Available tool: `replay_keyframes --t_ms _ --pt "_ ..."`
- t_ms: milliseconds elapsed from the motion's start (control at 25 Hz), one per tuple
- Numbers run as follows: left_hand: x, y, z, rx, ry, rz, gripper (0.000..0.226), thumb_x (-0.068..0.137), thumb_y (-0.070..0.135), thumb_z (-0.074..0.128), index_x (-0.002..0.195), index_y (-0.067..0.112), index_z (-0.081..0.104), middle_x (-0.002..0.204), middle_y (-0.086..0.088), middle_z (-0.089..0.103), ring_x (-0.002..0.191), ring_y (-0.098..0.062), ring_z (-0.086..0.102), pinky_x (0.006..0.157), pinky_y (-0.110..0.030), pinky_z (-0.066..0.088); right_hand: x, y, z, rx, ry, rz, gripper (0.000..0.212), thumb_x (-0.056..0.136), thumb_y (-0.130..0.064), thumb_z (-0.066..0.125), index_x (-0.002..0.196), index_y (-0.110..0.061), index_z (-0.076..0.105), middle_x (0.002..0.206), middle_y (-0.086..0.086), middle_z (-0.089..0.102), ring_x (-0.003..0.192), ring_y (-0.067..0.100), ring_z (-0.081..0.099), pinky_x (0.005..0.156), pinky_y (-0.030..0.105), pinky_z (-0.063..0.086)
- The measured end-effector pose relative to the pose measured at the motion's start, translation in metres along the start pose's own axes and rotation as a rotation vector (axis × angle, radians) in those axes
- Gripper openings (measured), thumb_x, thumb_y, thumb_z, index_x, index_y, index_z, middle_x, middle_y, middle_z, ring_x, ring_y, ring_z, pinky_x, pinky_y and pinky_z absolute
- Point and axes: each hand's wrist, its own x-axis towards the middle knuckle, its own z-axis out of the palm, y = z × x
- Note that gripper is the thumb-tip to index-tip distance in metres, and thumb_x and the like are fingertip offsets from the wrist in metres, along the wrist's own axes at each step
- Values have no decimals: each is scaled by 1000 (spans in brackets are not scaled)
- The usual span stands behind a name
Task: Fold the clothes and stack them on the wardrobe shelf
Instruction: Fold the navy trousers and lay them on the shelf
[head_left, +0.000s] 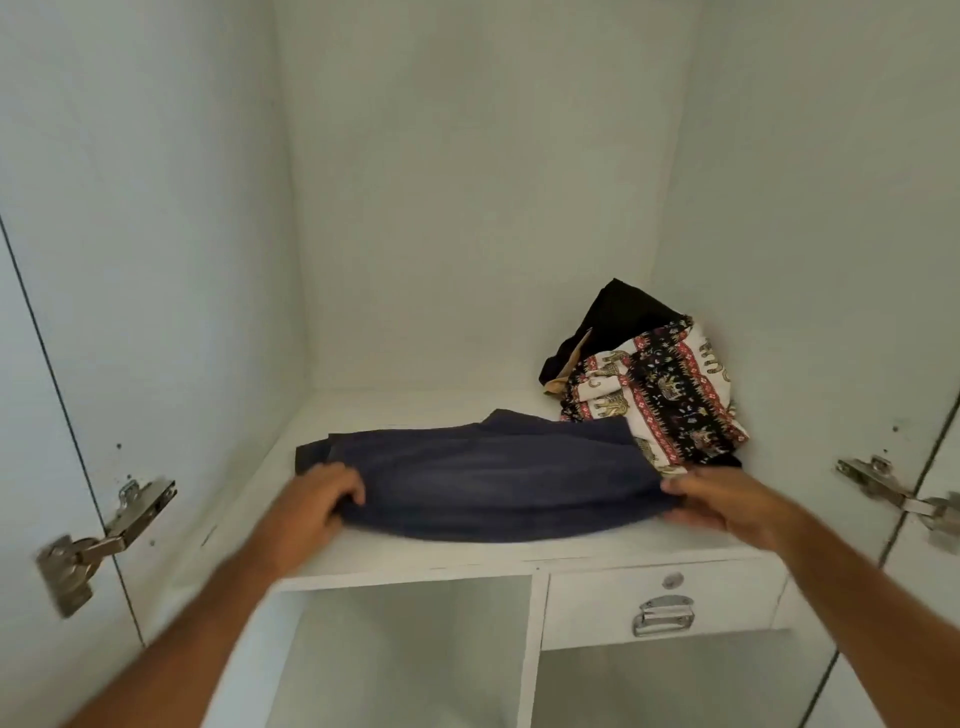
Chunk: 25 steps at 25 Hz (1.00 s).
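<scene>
A folded dark blue garment (498, 475) lies flat on the white wardrobe shelf (415, 558), near its front edge. My left hand (319, 501) grips its left end, fingers curled over the cloth. My right hand (719, 501) pinches its right end, thumb on top. Behind it, in the shelf's back right corner, sits an unfolded heap: a patterned cloth with elephants in white, black and red (660, 395) and a black garment (618, 317) leaning on the back wall.
White wardrobe walls close in the shelf on three sides. Metal door hinges stand at the left (104, 540) and right (898, 496). Below the shelf are a small drawer with a metal handle (664, 616) and open compartments.
</scene>
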Motion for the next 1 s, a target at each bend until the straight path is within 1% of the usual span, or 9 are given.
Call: replay_keyframes --t_ms 160,280,400,520,600,680,760,880,1000 --pt "-31 -17 19 -29 36 -55 52 60 -14 74 91 26 63 95 14 62 84 -10 60 77 -15 45 18 20 -4 17 50 92 46 72 -17 85 111 0 66 113 25 71 90 34 76 62 29 62" --pt "-33 -9 11 84 71 -25 49 58 -15 77 90 21 67 93 9 65 84 -16 62 77 -28 52 23 20 -5 -51 40 140 27 76 1 79 100 6 67 112 29 70 81 30 77 57 28 62" --pt "-37 -3 -2 105 -26 -66 55 61 -16 71 95 27 64 98 13 65 91 -17 65 84 -35 52 23 22 -9 -87 7 159 18 81 6 75 96 3 66 112 30 69 79 31 77 56 29 61" --pt "-28 1 -30 -303 -174 -272 67 75 -12 67 119 37 57 123 20 61 114 -5 60 99 -23 46 22 10 -6 -123 -3 149 29 80 -10 82 104 -4 66 111 20 69 82 32 77 55 29 60" --pt "1 24 -37 -585 -28 -295 69 82 -9 68 132 36 51 133 15 59 125 2 53 105 -13 39 24 2 4 -156 33 105 34 79 -26 84 105 -9 68 108 12 68 87 27 74 52 26 58" --pt "48 65 -24 -799 161 -278 62 89 -5 64 137 31 48 134 8 59 126 0 53 103 -16 42 26 -2 11 -146 64 78 32 80 -33 82 101 -13 68 104 8 67 86 24 70 45 23 55" --pt "95 101 5 -885 204 -318 58 93 0 59 142 29 42 137 0 55 128 -6 53 102 -20 44 29 2 12 -117 79 78 28 81 -29 82 99 -12 69 101 8 69 80 22 67 43 22 53" --pt "128 124 80 -742 -27 -429 62 99 20 55 153 24 26 154 -6 39 141 -18 39 115 -34 33 30 13 3 -51 50 123 25 80 -18 81 98 -7 69 88 10 69 72 19 63 43 20 52" --pt "120 127 151 -199 -384 -396 69 100 44 46 157 20 16 163 -10 20 151 -25 16 122 -37 15 26 14 -4 80 -57 184 29 69 -17 83 92 -9 68 63 4 67 48 12 57 36 18 46"
